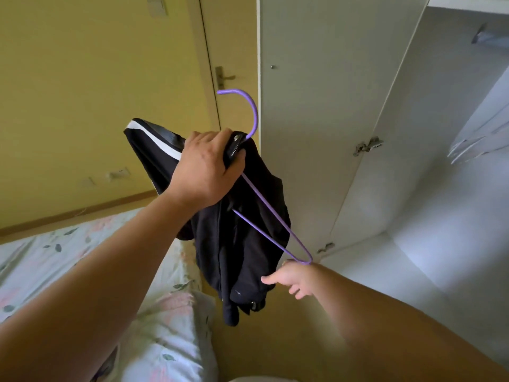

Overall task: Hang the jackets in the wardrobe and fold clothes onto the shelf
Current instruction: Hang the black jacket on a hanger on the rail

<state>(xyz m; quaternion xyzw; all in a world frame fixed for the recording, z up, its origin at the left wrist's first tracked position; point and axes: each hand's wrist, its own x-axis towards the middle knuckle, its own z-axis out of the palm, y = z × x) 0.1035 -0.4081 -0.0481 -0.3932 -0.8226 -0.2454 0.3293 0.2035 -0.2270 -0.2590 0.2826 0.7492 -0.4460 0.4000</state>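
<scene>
Fingers (pixel 217 137) of left hand (pixel 203 168) clamped round collar of black zip-up jacket with white stripe (pixel 242 244) plus thin purple wire hanger (pixel 256 117). Right hand (pixel 296 279) loose, spread, fingertip touching jacket. Held up before open white wardrobe (pixel 316 106).

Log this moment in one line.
left hand grips jacket, hanger | right hand open near hanger corner | wardrobe open, jacket not hung

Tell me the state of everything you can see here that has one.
Black jacket, bunched on the hanger, held in the air.
Purple hanger, not yet hung, one end bare.
Left hand, gripping jacket collar and hanger.
Right hand, open, fingers spread beside the jacket.
Wardrobe door, open.
Room door, closed.
</scene>
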